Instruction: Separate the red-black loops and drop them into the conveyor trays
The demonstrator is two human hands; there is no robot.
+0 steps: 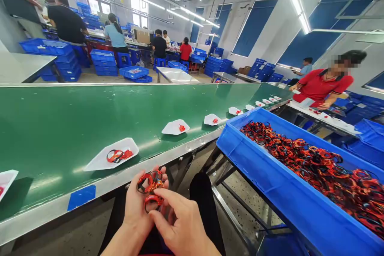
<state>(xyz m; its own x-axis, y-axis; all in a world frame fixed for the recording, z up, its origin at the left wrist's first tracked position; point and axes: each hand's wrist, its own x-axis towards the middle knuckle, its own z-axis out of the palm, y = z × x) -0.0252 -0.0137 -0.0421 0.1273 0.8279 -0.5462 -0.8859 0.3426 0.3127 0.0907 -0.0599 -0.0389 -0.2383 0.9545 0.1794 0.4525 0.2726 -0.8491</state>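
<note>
Rings (158, 184): glossy, red-orange and black, clustered in the cupped left hand (135, 206); right hand (184, 214) pinches the lowest between thumb and fingers. Metal rim (117, 181) just ahead; bin (255, 164) right, gap between. Bare belt (75, 116) beyond trays (171, 128).

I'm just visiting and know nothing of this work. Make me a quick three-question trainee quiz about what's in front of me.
1. What does the left hand hold?
a) a pen
b) red-and-black rings
c) a cup
2. True or false: the large blue bin stands to the right of the right hand.
3. Fill in the colour: the white trays lie on a ____ belt.

Key: 1. b; 2. True; 3. green
</note>
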